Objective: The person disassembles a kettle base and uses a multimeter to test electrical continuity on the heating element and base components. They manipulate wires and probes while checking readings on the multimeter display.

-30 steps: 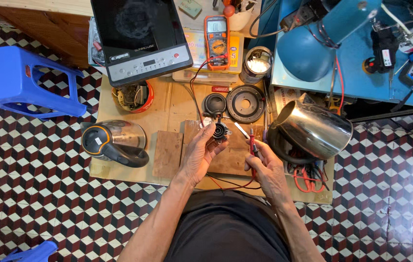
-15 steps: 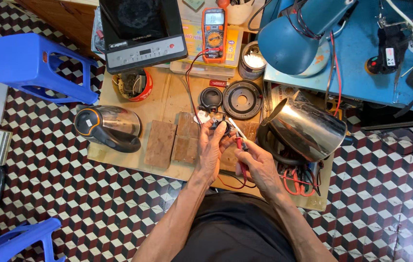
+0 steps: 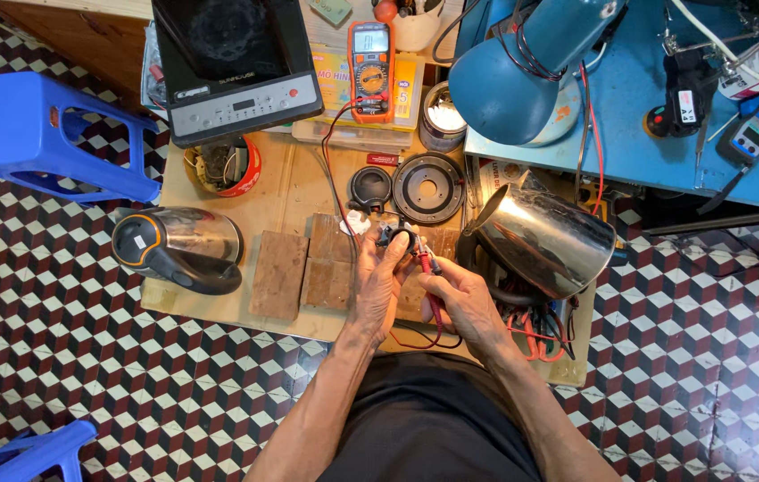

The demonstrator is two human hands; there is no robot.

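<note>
A steel kettle (image 3: pixel 178 248) lies on its side at the bench's (image 3: pixel 294 183) left. At centre, the left hand (image 3: pixel 379 281) grips a small black part (image 3: pixel 394 236) above the wood blocks (image 3: pixel 308 270), while the right hand (image 3: pixel 461 299) pinches a red probe (image 3: pixel 427 268) against it. Another kettle (image 3: pixel 544 239) leans just right.

I look down on a floor of red, black and white cube-pattern tiles (image 3: pixel 85 375). A low bare plywood board (image 3: pixel 294 183) lies on it. A blue plastic stool (image 3: pixel 36 134) stands at the left, a blue-painted workbench (image 3: pixel 656 134) at the upper right, under even light.
</note>
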